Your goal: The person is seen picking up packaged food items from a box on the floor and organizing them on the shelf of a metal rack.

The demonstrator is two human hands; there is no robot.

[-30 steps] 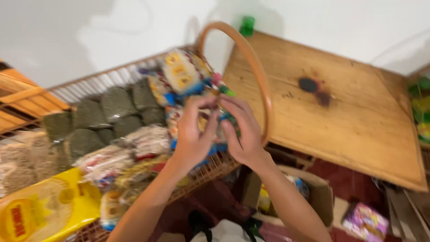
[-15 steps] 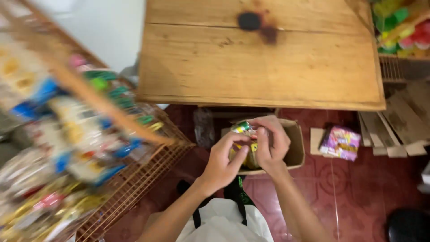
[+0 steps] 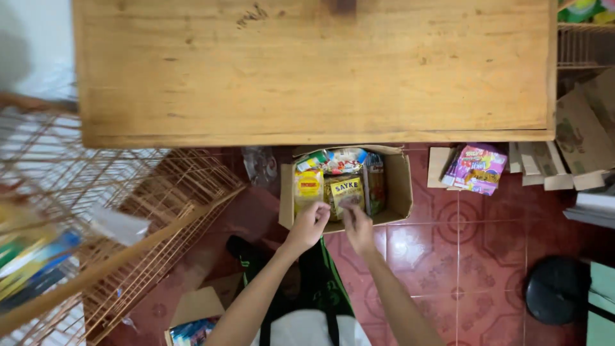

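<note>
An open cardboard box (image 3: 401, 186) on the red tiled floor holds several snack packets, among them yellow ones (image 3: 309, 184). My left hand (image 3: 309, 225) hovers at the box's near edge with fingers curled, below a yellow packet. My right hand (image 3: 356, 224) reaches over the same edge, its fingertips on a gold packet (image 3: 346, 190) in the box's middle. Whether either hand truly grips a packet is unclear.
A large wooden table (image 3: 314, 70) overhangs the box's far side. A wire rack (image 3: 160, 198) with packets fills the left. A pink packet (image 3: 477, 168) and flattened cardboard (image 3: 576, 134) lie right. A black round stool (image 3: 556, 288) stands at lower right.
My view has swung from the wire rack down to the floor. Both hands came down from the rack's packets to the open box under the table.
</note>
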